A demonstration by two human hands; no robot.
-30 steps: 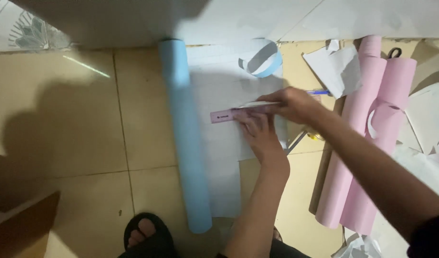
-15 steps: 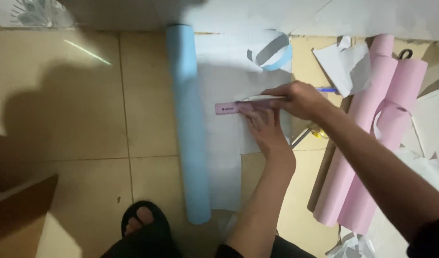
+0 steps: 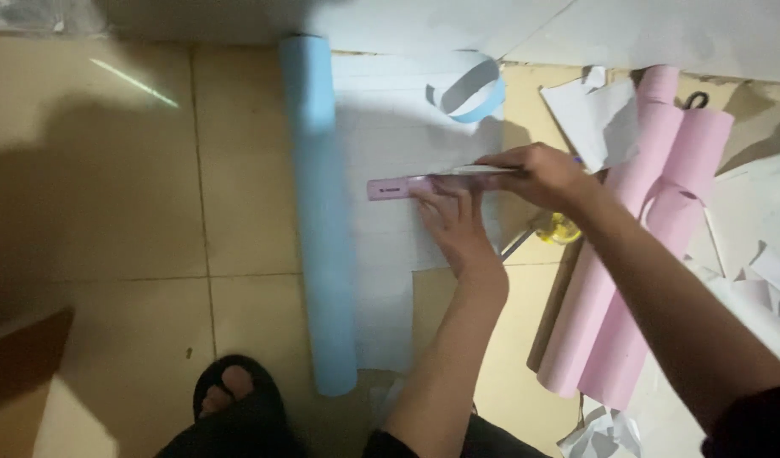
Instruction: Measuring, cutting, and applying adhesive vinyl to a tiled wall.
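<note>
A light blue paper roll (image 3: pixel 322 212) lies on the tiled floor, with its white sheet (image 3: pixel 390 127) unrolled to the right. Across the sheet lies a pink ruler (image 3: pixel 398 186). My left hand (image 3: pixel 453 225) presses its fingers on the ruler's lower edge, the forearm coming up from below. My right hand (image 3: pixel 542 174) reaches in from the right to the ruler's right end, fingers closed; a bit of blue, probably a pen (image 3: pixel 578 159), pokes out behind it. Its tip is hidden by the fingers.
Two pink paper rolls (image 3: pixel 627 254) lie to the right, and a curled blue paper strip (image 3: pixel 470 89) rests on the sheet's top. White paper scraps (image 3: pixel 593 119), a small yellow object (image 3: pixel 559 227), brown cardboard (image 3: pixel 441 322) and my sandalled foot (image 3: pixel 237 399) are nearby.
The camera has shifted a little. Both hands and the ruler stay at almost the same spot on the sheet.
</note>
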